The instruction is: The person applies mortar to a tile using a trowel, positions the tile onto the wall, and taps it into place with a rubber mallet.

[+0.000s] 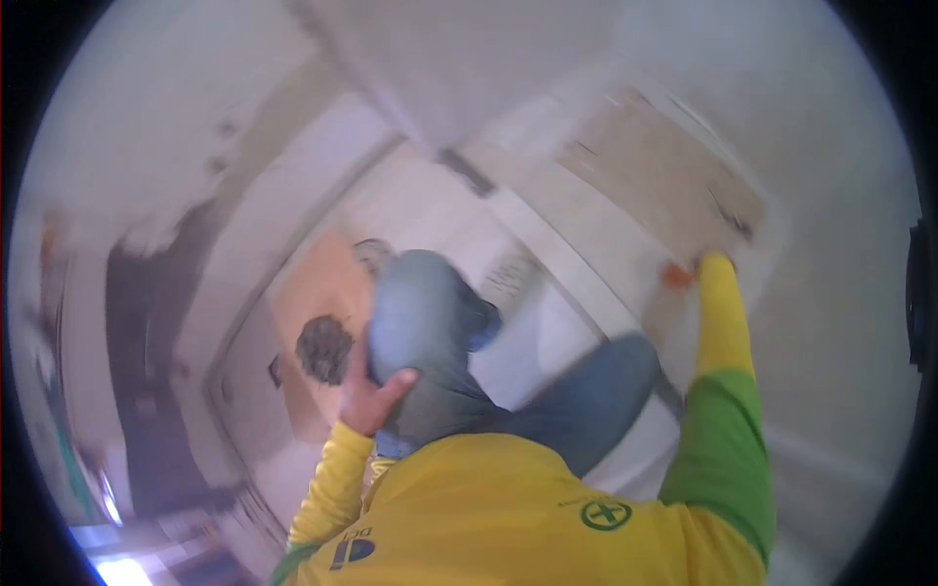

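Observation:
My left hand (369, 396) rests on the side of my bent knee in blue jeans (420, 313), thumb and fingers apart. Just left of it, a dark grey lump (324, 349) lies on an orange-brown board (318, 293). On the right my arm in a yellow and green sleeve reaches forward. Only a sliver of my right hand (703, 264) shows beyond the cuff, blurred, and its fingers cannot be made out. Beside it is a small orange-red object (675, 275), over the pale floor; whether the hand holds it is unclear.
A brown flat sheet (664, 176) with a thin dark object (733, 217) on it lies ahead to the right. A pale raised strip (562, 259) crosses the floor diagonally. Walls stand around, with a dark patch (161, 342) at the left. My other leg is folded near the strip.

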`<state>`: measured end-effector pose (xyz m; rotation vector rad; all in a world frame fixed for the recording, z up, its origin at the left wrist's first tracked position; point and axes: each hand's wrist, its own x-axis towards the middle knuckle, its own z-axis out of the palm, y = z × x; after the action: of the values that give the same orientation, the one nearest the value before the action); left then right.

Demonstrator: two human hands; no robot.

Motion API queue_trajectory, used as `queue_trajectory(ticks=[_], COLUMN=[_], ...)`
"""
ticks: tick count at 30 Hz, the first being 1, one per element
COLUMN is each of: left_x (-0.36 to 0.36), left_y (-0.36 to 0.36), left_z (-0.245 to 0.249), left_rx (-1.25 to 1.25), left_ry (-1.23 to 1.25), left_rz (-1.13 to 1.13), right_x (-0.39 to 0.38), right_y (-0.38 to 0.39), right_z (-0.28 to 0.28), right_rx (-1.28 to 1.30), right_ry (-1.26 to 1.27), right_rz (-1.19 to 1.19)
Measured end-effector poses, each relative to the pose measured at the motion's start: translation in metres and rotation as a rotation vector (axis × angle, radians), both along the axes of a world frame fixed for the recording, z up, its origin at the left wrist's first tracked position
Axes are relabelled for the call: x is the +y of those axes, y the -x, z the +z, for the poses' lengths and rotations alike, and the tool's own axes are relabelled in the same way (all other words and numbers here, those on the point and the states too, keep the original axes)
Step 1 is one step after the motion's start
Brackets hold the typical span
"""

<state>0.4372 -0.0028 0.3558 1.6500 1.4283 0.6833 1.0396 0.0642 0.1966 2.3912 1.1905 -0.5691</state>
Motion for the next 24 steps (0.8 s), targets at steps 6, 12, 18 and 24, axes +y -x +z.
queue_trajectory(ticks=[6,12,18,24], left_x=[0.024,0.044,0.057,0.063], left_y=[-0.046,-0.061,-0.1,-0.114], left_z=[0.012,-0.003,0.002,0.0], left_rx=[0.091,0.178,0.085,0.147], left_ry=[-0.033,-0.068,-0.071,-0.122], left_rz=[-0.054,-0.115,-0.323,-0.412], right_x=[-0.072,-0.083,-0.108,-0.132], right_y=[-0.032,-0.02,-0.004,0.016], right_z=[-0.024,-0.053,-0.028,-0.051], right_rx=[0.07,0.112,0.182,0.155], right_ry=[0.071,-0.186,-0.221,-0.356], right_rz=[-0.327,-0.483,-0.546,-0.668])
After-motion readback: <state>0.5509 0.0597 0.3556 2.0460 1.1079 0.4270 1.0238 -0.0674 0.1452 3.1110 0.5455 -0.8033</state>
